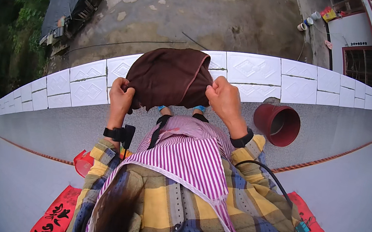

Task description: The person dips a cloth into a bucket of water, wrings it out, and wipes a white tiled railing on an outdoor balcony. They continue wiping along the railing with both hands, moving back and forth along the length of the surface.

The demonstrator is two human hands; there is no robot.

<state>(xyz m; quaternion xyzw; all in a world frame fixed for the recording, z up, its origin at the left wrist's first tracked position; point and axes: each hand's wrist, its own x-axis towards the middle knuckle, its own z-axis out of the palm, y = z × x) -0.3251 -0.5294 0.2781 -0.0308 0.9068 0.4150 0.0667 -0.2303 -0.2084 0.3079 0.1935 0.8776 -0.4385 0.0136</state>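
Note:
A dark brown piece of cloth (165,76) with a stitched seam near its right side hangs between my two hands, in front of and partly over the white tiled parapet. Closed on its lower left edge is my left hand (121,99), the fingers pinching the fabric. My right hand (226,99) grips the right edge, its fingers curled in. The cloth is bunched toward the right hand and spread wider on the left. Whether it is a garment or a plain cloth I cannot tell.
The white tiled parapet (255,71) curves across in front of me. A dark red bucket (277,125) stands at its foot on the right. Beyond and below lies a wet concrete yard (183,12). Red banners (56,212) hang on the wall behind me.

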